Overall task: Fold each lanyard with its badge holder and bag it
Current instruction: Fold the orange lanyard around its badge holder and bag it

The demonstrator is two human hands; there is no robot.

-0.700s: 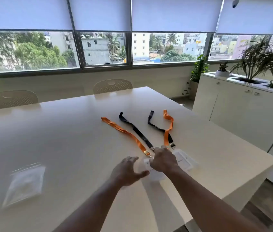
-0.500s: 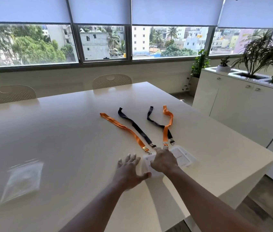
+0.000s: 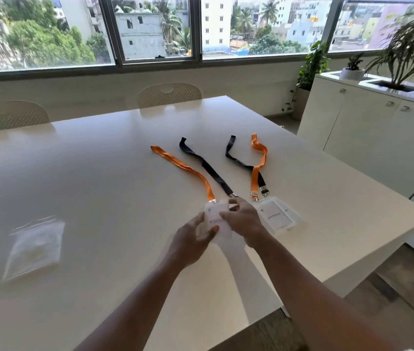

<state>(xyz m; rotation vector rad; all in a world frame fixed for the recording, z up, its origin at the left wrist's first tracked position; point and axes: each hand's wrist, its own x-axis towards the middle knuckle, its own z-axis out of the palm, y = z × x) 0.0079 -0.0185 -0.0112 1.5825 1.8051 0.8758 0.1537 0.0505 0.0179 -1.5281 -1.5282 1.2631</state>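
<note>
Badge holder (image 3: 217, 219) pinched betw both hands: left hand (image 3: 190, 245) & right hand (image 3: 245, 219) fingers clamped on it, bags (image 3: 34, 247) well left.

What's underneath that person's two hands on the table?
A clear badge holder, clipped to the left orange lanyard, sits between the left hand and right hand. Its lower part is covered by them and blurred.

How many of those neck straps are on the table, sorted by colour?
Orange lanyards: 2, the left one and the right one
Black lanyards: 2, the left one and the right one
Total: 4
</note>
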